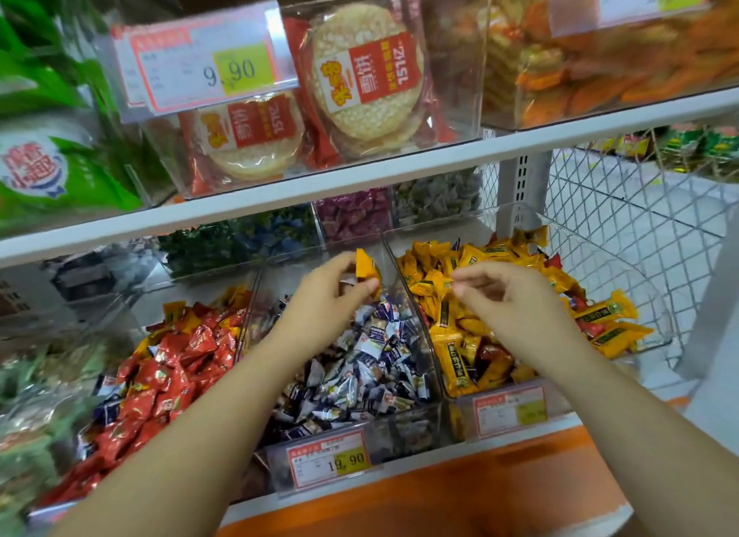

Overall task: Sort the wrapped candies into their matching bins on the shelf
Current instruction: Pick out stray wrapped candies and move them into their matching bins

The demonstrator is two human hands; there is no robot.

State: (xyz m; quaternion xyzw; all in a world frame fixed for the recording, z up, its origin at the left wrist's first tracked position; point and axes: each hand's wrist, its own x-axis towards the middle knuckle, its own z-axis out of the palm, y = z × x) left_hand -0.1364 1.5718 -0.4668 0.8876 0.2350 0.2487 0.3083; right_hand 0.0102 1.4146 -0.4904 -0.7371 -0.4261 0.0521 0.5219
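Note:
Three clear bins sit side by side on the lower shelf. The left bin (120,308) holds red wrapped candies (176,372) with some yellow and blue ones mixed in. The middle bin (400,432) holds blue-and-white candies (372,360). The right bin (656,320) holds yellow candies (452,296) with a few red ones. My left hand (332,292) pinches a yellow candy (367,270) above the back of the middle bin. My right hand (504,296) hovers over the yellow bin with fingers loosely curled, holding nothing that I can see.
Behind these bins stand smaller bins of green, blue, pink and grey-green candies (356,212). The shelf above carries rice cracker packs (368,72) and a 9.90 price tag (204,62). A wire mesh panel (624,200) closes the right side. Price tags (328,458) hang on the bin fronts.

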